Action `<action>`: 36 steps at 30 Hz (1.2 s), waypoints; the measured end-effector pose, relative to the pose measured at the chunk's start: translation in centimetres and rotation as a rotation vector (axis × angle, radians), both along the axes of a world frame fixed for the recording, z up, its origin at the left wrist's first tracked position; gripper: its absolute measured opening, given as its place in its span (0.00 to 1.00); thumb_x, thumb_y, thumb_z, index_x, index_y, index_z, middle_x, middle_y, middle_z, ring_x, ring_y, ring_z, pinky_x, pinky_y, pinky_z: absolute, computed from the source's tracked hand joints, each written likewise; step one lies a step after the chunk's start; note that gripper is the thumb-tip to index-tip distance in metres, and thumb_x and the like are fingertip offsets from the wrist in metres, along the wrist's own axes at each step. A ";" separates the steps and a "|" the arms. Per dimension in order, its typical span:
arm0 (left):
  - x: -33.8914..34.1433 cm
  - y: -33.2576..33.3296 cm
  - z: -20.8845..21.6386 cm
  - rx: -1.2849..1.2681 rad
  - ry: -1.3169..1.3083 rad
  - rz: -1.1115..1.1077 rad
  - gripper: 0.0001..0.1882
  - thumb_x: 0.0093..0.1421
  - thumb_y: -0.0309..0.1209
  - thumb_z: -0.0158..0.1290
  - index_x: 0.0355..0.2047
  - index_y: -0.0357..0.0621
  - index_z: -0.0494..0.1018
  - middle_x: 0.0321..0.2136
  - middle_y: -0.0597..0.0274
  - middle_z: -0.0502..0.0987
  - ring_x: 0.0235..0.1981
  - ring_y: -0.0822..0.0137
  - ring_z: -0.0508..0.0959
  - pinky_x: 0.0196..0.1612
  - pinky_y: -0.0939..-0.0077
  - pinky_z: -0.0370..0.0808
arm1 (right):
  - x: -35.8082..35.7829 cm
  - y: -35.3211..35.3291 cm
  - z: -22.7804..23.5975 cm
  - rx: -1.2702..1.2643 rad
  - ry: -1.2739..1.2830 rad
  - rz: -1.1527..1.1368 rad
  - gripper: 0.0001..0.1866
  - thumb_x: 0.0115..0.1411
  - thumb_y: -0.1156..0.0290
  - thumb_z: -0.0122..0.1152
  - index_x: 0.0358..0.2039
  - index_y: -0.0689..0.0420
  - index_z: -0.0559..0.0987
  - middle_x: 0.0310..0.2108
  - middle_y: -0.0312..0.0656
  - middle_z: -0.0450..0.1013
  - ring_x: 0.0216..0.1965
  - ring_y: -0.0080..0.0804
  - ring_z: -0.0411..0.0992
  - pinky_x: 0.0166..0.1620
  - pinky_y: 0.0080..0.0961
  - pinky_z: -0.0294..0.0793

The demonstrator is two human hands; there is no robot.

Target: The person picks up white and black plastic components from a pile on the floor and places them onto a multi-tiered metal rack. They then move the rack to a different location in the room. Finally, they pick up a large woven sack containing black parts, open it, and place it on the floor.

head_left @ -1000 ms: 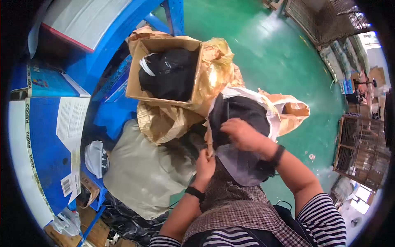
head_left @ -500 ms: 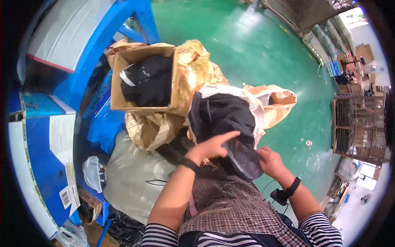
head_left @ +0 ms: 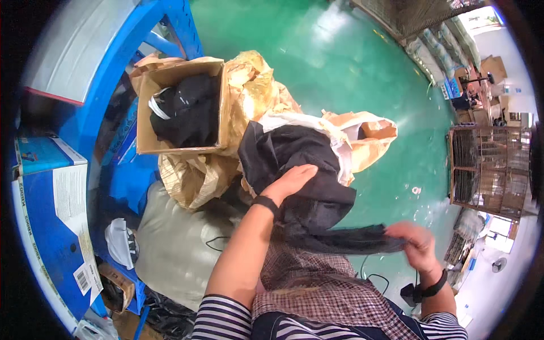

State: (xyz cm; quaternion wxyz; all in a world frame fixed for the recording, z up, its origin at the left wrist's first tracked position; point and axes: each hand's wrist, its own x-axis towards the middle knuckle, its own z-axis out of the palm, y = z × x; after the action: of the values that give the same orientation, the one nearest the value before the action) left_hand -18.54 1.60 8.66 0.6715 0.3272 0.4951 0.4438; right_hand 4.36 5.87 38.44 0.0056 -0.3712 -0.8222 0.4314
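Observation:
A pile of black cloth [head_left: 300, 150] lies in front of me, partly inside a torn paper sack [head_left: 371, 136] with a white lining. My left hand [head_left: 292, 182] rests on top of the cloth with its fingers stretched out flat. Off to the right, my right hand [head_left: 413, 243] is closed on the end of a black fabric strip [head_left: 357, 239]. The strip is pulled out sideways from the near side of the pile, over my checked apron [head_left: 317, 280]. Slight motion blur covers the right fingers.
Beyond the pile, at the left, a cardboard box [head_left: 224, 110] holds folded black cloth items [head_left: 190, 113]. Crumpled brown paper [head_left: 255, 85] surrounds it. A pale stuffed sack [head_left: 175, 243] and blue cartons [head_left: 54, 209] stand at left by a blue frame [head_left: 184, 28]. Wire cages [head_left: 487, 170] stand far right.
My right hand has moved right, drawing the black strip out from the pile. My left hand has shifted slightly up and left, its fingers now flatter on the cloth.

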 end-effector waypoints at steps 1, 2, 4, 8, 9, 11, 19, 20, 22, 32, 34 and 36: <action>-0.6 0.0 1.5 -0.025 -0.098 0.042 0.23 0.63 0.43 0.39 0.48 0.34 0.68 0.48 0.58 0.71 0.51 0.65 0.68 0.56 0.73 0.59 | -0.4 0.4 0.8 -0.001 0.042 -0.203 0.18 0.39 0.86 0.43 0.30 0.63 0.77 0.31 0.44 0.75 0.34 0.34 0.74 0.40 0.26 0.72; -1.5 -0.6 3.2 -0.119 -0.156 0.116 0.21 0.62 0.40 0.42 0.46 0.36 0.70 0.44 0.60 0.73 0.47 0.68 0.70 0.52 0.75 0.63 | 0.7 1.4 0.6 -0.002 -0.030 -0.340 0.15 0.47 0.85 0.43 0.34 0.63 0.76 0.34 0.42 0.75 0.35 0.29 0.73 0.41 0.24 0.71; -1.6 -2.6 -0.5 -0.021 -0.429 0.375 0.19 0.60 0.40 0.45 0.44 0.37 0.71 0.40 0.61 0.74 0.43 0.70 0.71 0.48 0.76 0.65 | -1.0 1.4 -2.5 -0.398 0.489 -0.752 0.13 0.54 0.81 0.47 0.40 0.63 0.73 0.37 0.40 0.73 0.38 0.27 0.72 0.43 0.24 0.71; -3.6 -6.3 10.0 -0.009 -0.098 0.419 0.18 0.60 0.41 0.46 0.43 0.40 0.71 0.42 0.61 0.74 0.44 0.70 0.71 0.47 0.75 0.65 | -4.4 0.1 -8.1 -0.826 0.589 -0.900 0.13 0.58 0.75 0.49 0.44 0.62 0.71 0.38 0.41 0.72 0.36 0.28 0.72 0.40 0.26 0.73; -3.3 -7.1 11.5 -0.027 -0.261 0.453 0.21 0.60 0.43 0.46 0.46 0.41 0.69 0.43 0.61 0.73 0.45 0.69 0.71 0.48 0.74 0.65 | -4.0 -0.4 -10.5 -1.060 0.681 -0.794 0.13 0.58 0.75 0.49 0.43 0.61 0.71 0.37 0.40 0.72 0.33 0.27 0.72 0.35 0.25 0.74; -2.6 -8.7 13.2 0.005 -0.705 0.517 0.27 0.59 0.46 0.45 0.54 0.43 0.60 0.46 0.60 0.71 0.46 0.65 0.70 0.47 0.70 0.67 | -5.4 -2.3 -12.2 -1.301 0.628 -0.819 0.12 0.58 0.74 0.48 0.42 0.61 0.71 0.32 0.39 0.72 0.27 0.25 0.71 0.26 0.22 0.73; -2.4 -17.1 21.4 0.065 -0.267 0.574 0.25 0.57 0.38 0.51 0.52 0.38 0.63 0.38 0.61 0.73 0.31 0.76 0.72 0.35 0.83 0.69 | -8.3 -6.8 -12.4 -1.767 0.284 -0.602 0.20 0.56 0.56 0.46 0.36 0.61 0.72 0.25 0.42 0.71 0.17 0.29 0.66 0.17 0.20 0.64; -2.0 -18.2 22.9 0.066 -0.200 0.547 0.25 0.56 0.35 0.52 0.52 0.38 0.64 0.37 0.61 0.73 0.29 0.78 0.71 0.33 0.85 0.69 | -8.6 -7.2 -12.0 -1.841 0.242 -0.595 0.21 0.56 0.54 0.47 0.36 0.61 0.72 0.24 0.42 0.71 0.16 0.29 0.66 0.17 0.21 0.64; -0.4 -20.4 24.7 0.116 0.436 0.454 0.27 0.48 0.28 0.58 0.50 0.37 0.66 0.38 0.60 0.74 0.20 0.79 0.70 0.22 0.83 0.68 | -9.5 -8.8 -11.1 -1.731 0.194 -0.485 0.21 0.55 0.52 0.47 0.35 0.60 0.73 0.22 0.42 0.70 0.16 0.29 0.65 0.18 0.21 0.64; 5.8 -27.1 29.3 0.240 1.021 0.827 0.13 0.48 0.22 0.54 0.36 0.40 0.70 0.26 0.57 0.72 0.24 0.64 0.73 0.26 0.75 0.70 | -10.1 -13.9 -7.8 -1.119 0.127 0.151 0.13 0.61 0.63 0.47 0.37 0.59 0.74 0.23 0.40 0.72 0.22 0.31 0.72 0.23 0.24 0.72; 5.5 -29.0 28.5 0.203 0.923 0.893 0.12 0.49 0.19 0.51 0.36 0.40 0.70 0.26 0.60 0.71 0.26 0.67 0.73 0.30 0.78 0.70 | -8.4 -12.0 -7.6 -0.954 0.092 0.157 0.15 0.61 0.59 0.47 0.39 0.58 0.73 0.21 0.42 0.72 0.25 0.36 0.74 0.26 0.30 0.73; 5.2 -31.2 27.0 0.169 0.357 1.186 0.11 0.51 0.18 0.48 0.36 0.39 0.70 0.25 0.64 0.71 0.25 0.72 0.72 0.29 0.80 0.69 | -5.9 -8.5 -12.3 -0.025 -0.221 0.439 0.20 0.56 0.55 0.53 0.43 0.56 0.70 0.26 0.47 0.72 0.32 0.46 0.72 0.34 0.38 0.72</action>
State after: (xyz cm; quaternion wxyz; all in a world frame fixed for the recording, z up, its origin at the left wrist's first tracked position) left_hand -13.35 -29.58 35.71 0.1896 0.1180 0.6602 0.7171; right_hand -1.54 -2.61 26.16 -0.1829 -0.2288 -0.8734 0.3890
